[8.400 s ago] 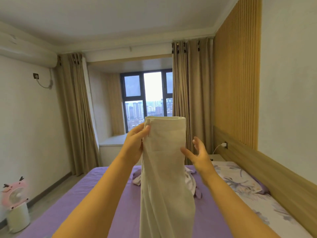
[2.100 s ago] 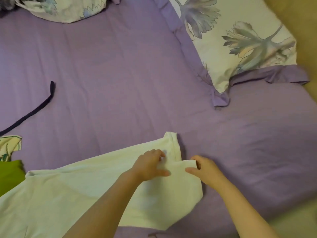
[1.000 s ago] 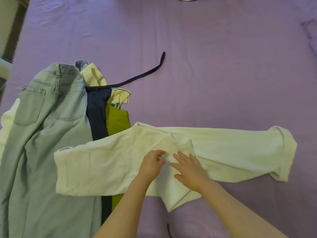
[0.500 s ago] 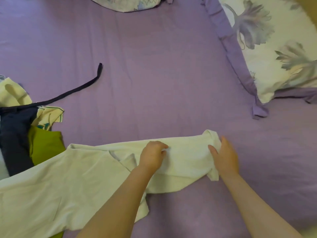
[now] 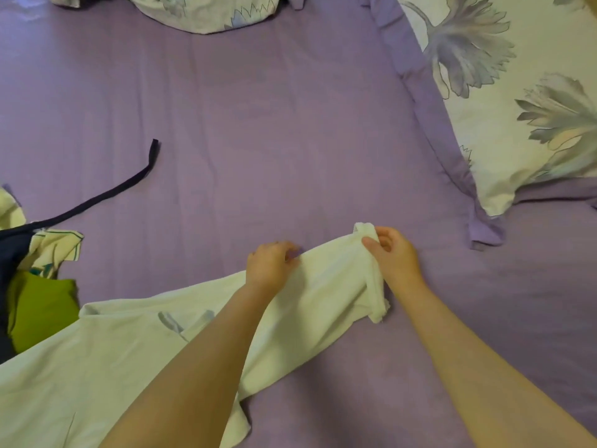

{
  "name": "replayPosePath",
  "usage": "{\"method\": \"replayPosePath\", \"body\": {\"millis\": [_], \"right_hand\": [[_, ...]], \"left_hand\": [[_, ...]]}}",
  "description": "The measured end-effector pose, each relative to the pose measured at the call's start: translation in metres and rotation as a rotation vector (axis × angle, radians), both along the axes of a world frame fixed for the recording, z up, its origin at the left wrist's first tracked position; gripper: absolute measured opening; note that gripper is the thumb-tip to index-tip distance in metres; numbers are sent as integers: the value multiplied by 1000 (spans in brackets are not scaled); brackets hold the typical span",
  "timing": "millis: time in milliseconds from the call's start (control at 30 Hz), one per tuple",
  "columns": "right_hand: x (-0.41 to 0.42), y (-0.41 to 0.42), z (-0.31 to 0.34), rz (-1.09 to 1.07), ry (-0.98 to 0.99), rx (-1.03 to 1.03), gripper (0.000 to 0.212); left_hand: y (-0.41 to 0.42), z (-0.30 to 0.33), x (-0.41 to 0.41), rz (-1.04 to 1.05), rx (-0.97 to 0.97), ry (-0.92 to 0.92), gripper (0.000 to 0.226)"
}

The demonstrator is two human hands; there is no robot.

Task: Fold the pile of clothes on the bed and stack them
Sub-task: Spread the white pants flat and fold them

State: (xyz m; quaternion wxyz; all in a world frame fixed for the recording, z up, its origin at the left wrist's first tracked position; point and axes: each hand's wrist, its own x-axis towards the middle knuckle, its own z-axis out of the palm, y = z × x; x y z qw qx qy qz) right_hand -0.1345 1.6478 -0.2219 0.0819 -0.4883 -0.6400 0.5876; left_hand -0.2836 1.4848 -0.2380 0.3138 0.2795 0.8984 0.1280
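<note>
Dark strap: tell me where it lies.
The dark strap lies on the purple sheet at the head view's left, running from the clothes pile.

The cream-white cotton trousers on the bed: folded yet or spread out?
Spread out: the cream-white cotton trousers lie long across the purple bedsheet, unfolded.

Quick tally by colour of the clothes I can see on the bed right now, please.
Cream: 1, the cream trousers, leg end held by the left hand and right hand
Green: 1, green garment
Navy: 1, navy garment with its strap
Cream printed: 1, printed garment
Total: 4
</note>
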Motion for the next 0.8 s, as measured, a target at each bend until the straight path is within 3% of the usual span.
{"method": "replayPosePath", "body": {"millis": [67, 167, 200, 267, 300, 400, 500, 567, 700, 800], "right_hand": [[18, -7, -10, 65, -23, -40, 29], [60, -33, -23, 183, -140, 86, 50], [72, -42, -26, 216, -163, 94, 51], [86, -50, -29, 165, -168, 88, 23], [89, -50, -28, 102, -151, 73, 19], [94, -40, -26, -46, -47, 54, 44], [94, -39, -22, 28, -66, 103, 41], [94, -41, -21, 49, -95, 71, 37], [91, -43, -11, -261, -116, -306, 37], [93, -52, -6, -597, 0, -640, 30]], "left_hand": [[10, -9, 1, -7, -53, 11, 22], [26, -18, 9, 20, -31, 27, 17], [31, -19, 12, 27, -17, 20, 16], [41, -19, 15, 53, -36, 2, 17], [44, -18, 14, 96, -48, -22, 16], [44, -16, 9, 193, -86, -83, 15], [52, -6, 15, 26, -177, 87, 23], [70, 3, 24, -4, -151, 78, 40], [125, 10, 52, 58, -201, -226, 63], [147, 14, 72, 60, -211, -241, 47]]}}
